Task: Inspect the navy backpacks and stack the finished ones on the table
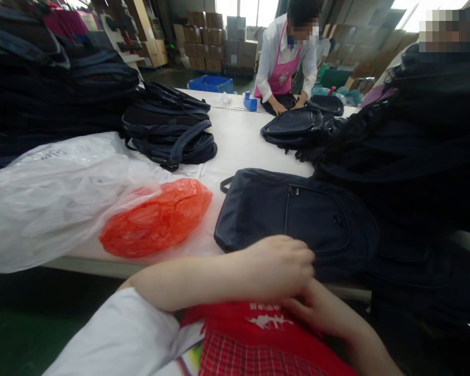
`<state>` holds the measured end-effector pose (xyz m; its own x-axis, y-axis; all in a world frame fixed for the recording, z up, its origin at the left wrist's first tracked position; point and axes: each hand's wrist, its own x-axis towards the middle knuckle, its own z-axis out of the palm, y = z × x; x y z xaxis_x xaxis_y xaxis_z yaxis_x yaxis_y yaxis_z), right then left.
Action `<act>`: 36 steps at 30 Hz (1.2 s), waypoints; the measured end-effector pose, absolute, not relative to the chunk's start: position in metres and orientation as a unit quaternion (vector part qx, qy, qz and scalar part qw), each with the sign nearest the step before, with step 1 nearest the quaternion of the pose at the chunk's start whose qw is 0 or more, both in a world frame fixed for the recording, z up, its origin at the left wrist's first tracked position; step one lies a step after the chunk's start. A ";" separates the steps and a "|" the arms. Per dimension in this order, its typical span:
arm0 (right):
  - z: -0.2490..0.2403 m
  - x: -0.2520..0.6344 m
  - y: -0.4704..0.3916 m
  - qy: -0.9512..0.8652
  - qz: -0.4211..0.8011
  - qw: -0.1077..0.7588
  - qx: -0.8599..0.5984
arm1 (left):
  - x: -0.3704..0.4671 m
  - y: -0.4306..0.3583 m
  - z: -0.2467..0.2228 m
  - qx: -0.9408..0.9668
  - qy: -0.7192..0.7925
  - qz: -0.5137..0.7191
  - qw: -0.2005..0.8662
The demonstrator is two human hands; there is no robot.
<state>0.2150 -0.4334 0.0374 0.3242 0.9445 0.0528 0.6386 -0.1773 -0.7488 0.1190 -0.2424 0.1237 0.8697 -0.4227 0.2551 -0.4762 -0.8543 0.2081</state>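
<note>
A dark navy backpack (258, 209) lies on its back on the white table, its zipped front panel facing up and its top loop to the left. My left hand (280, 263) is in front of the backpack's near edge, fingers curled; whether anything is inside them is hidden. Just below and to the right, my right hand (311, 305) meets the left one, its thumb pointing left over my red apron (266, 339). The left hand covers most of the right hand's fingers, so their grip does not show.
An orange plastic bag (156, 219) and a large clear plastic bag (55, 193) lie at left. Backpacks are piled at left (172, 125) and right (423, 146). Across the white table (235, 136), a co-worker in a pink apron (284, 68) handles a dark bag near a blue tape dispenser (250, 102).
</note>
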 end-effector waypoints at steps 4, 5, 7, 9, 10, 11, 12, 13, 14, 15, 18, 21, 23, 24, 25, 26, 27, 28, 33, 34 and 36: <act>0.024 0.219 -0.432 -0.473 0.286 0.234 -0.800 | 0.117 -0.187 0.067 0.985 -0.090 -0.039 0.142; 0.023 0.225 -0.428 -0.442 0.271 0.230 -0.823 | 0.114 -0.180 0.059 0.985 -0.078 -0.053 0.142; 0.024 0.239 -0.419 -0.398 0.219 0.261 -0.852 | 0.112 -0.174 0.051 0.989 -0.058 -0.045 0.130; 0.028 0.255 -0.409 -0.361 0.162 0.325 -0.859 | 0.117 -0.177 0.046 0.994 -0.036 -0.013 0.102; 0.030 0.261 -0.404 -0.342 0.137 0.361 -0.857 | 0.122 -0.180 0.044 0.996 -0.027 0.002 0.089; 0.032 0.266 -0.400 -0.324 0.123 0.393 -0.852 | 0.130 -0.182 0.042 0.996 -0.020 0.012 0.082; 0.032 0.269 -0.396 -0.313 0.121 0.415 -0.846 | 0.139 -0.183 0.039 0.997 -0.014 0.012 0.080; 0.032 0.270 -0.393 -0.312 0.123 0.424 -0.841 | 0.149 -0.183 0.035 0.997 -0.007 0.003 0.083; 0.030 0.270 -0.390 -0.322 0.125 0.420 -0.839 | 0.159 -0.182 0.032 0.996 0.004 -0.013 0.088; 0.028 0.268 -0.388 -0.338 0.125 0.406 -0.840 | 0.168 -0.182 0.030 0.995 0.017 -0.030 0.094; 0.018 0.258 -0.385 -0.389 0.097 0.338 -0.851 | 0.184 -0.181 0.029 0.991 0.030 -0.048 0.124; 0.010 0.247 -0.388 -0.413 0.060 0.325 -0.849 | 0.179 -0.188 0.031 0.988 -0.036 -0.008 0.153; 0.007 0.240 -0.393 -0.416 0.048 0.348 -0.839 | 0.172 -0.197 0.029 0.988 -0.066 0.019 0.135; 0.005 0.237 -0.394 -0.416 0.050 0.355 -0.835 | 0.169 -0.202 0.027 0.991 -0.065 0.027 0.118; 0.004 0.234 -0.395 -0.419 0.056 0.355 -0.834 | 0.168 -0.205 0.024 0.993 -0.058 0.029 0.101; 0.003 0.230 -0.396 -0.424 0.067 0.347 -0.834 | 0.169 -0.208 0.021 0.994 -0.051 0.024 0.089; 0.001 0.227 -0.395 -0.430 0.078 0.333 -0.835 | 0.172 -0.209 0.019 0.995 -0.047 0.011 0.085; 0.000 0.224 -0.393 -0.435 0.086 0.316 -0.839 | 0.176 -0.209 0.017 0.995 -0.047 -0.009 0.088; -0.005 0.217 -0.380 -0.420 0.046 0.239 -0.874 | 0.198 -0.196 0.025 0.980 -0.038 -0.079 0.177; -0.005 0.216 -0.379 -0.418 0.038 0.225 -0.880 | 0.200 -0.196 0.029 0.977 -0.032 -0.081 0.195; -0.004 0.217 -0.377 -0.419 0.026 0.202 -0.885 | 0.202 -0.197 0.034 0.972 -0.023 -0.085 0.217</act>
<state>0.2167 -0.3774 -0.0038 0.6482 0.7514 0.1233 0.7306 -0.5681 -0.3788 0.2024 -0.1973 0.0341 0.9844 -0.0813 -0.1559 -0.0074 -0.9050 0.4253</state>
